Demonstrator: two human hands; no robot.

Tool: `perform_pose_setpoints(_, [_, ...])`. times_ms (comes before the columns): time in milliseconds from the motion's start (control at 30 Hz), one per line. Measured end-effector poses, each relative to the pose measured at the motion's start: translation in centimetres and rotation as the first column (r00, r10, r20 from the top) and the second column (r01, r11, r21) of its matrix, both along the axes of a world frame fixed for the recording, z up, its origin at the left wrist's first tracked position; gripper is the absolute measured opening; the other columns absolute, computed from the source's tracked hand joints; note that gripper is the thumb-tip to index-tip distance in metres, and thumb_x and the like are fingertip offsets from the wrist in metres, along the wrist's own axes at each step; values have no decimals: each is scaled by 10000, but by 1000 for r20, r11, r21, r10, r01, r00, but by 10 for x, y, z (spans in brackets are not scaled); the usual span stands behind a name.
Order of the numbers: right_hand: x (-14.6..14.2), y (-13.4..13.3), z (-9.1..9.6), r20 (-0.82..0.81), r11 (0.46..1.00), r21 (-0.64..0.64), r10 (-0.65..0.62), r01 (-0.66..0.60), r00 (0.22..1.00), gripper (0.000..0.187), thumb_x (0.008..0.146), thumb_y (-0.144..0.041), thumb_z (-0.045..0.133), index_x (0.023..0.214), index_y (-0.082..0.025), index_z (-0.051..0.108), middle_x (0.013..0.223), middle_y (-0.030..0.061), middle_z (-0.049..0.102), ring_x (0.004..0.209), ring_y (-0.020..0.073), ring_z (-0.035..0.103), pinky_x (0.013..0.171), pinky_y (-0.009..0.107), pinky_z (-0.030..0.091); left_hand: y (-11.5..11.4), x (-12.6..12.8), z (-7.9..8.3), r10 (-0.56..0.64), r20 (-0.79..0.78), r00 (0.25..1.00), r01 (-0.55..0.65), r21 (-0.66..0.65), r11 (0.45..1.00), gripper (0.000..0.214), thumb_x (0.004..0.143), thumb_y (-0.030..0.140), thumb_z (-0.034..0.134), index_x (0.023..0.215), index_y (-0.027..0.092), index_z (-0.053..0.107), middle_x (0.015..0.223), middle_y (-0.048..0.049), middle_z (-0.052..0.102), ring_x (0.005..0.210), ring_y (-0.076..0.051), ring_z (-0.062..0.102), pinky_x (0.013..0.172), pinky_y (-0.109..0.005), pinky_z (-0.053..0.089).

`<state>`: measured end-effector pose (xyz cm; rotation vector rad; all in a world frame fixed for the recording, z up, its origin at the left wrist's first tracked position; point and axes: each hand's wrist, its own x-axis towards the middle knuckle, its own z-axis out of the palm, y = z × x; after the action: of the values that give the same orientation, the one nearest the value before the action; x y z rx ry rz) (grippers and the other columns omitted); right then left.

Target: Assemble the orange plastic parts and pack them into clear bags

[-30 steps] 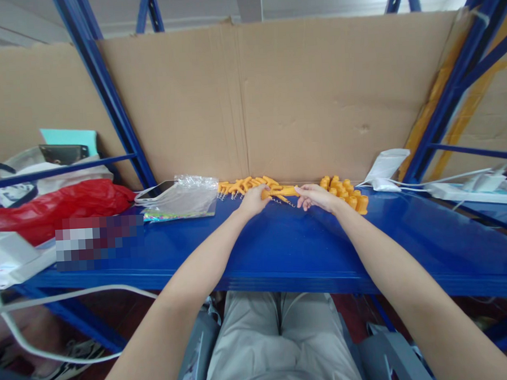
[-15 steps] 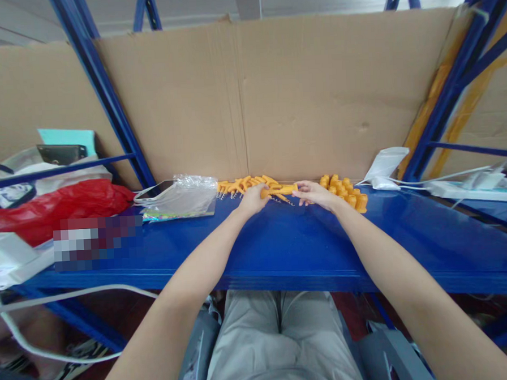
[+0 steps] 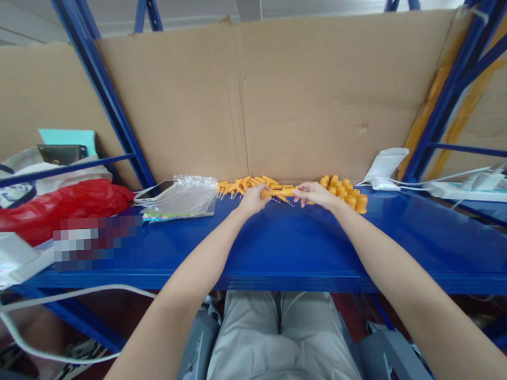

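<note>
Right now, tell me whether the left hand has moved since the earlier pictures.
No: judged against the cardboard crease, the left hand has stayed in practically the same place.

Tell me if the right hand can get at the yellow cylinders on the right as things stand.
Likely yes: the cylinders stand close by the right hand, with no visible barrier, though it is busy at another yellow piece and may need to come away first.

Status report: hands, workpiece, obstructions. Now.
Left hand gripping orange piece. Right hand, fingers at its other end. Orange-handled corkscrews crowded close behind left hand; orange sleeves beside right.
</note>
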<state>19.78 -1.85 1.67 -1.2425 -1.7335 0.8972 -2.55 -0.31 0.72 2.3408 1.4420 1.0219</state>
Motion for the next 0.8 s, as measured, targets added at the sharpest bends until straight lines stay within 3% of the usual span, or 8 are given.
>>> perform_pose_setpoints(133, [-2,5,-4,3,1000,12,4,-4,1000,128,877,-236,619,794,-173,545,666,10,664,459,74,548,448,179,388,-2,2,0,-19,97,995,26,-71,997,224,794,116,663,990,166,567,548,97,514,456,-100,586,575,-231,516])
perform_pose_setpoints(233, [-5,9,-8,33,986,157,-58,52,998,134,871,-269,584,791,-197,504,624,-36,595,456,82,505,464,196,384,-5,4,2,-34,246,969,92,-226,970,235,791,75,660,978,158,545,533,113,462,439,-96,577,515,-236,533])
perform_pose_setpoints(367, [-10,7,-8,185,877,468,-218,109,958,118,873,-314,502,820,-212,530,626,-40,559,559,129,532,555,233,396,-10,7,5,-83,377,923,235,-378,895,245,789,39,660,968,142,527,528,104,498,451,-95,597,503,-244,561])
perform_pose_setpoints(467, [-13,0,-6,344,803,584,-374,115,862,242,917,-335,412,780,-205,563,674,18,609,664,177,591,632,269,388,-11,7,6,-135,417,899,310,-386,869,273,769,40,692,964,133,526,553,85,543,452,-100,610,480,-232,554])
perform_pose_setpoints(633, [-17,-5,-1,460,772,604,-541,199,704,382,964,-308,298,764,-183,599,755,104,679,745,232,645,691,297,392,-8,8,4,-191,443,876,347,-304,888,319,742,60,734,974,131,526,590,92,541,436,-76,597,468,-204,538])
perform_pose_setpoints(733, [-18,0,1,439,781,570,-553,257,708,400,962,-272,286,768,-166,620,792,126,699,793,243,657,730,304,410,-5,8,4,-239,420,876,358,-231,905,354,729,75,749,1001,139,532,597,86,560,440,-69,588,464,-187,516])
perform_pose_setpoints(800, [-18,4,0,408,818,486,-523,307,748,396,949,-251,306,720,-167,618,750,120,697,773,235,658,731,299,422,-2,8,3,-264,362,894,343,-175,923,363,714,81,760,999,149,546,567,90,555,434,-68,569,449,-166,476])
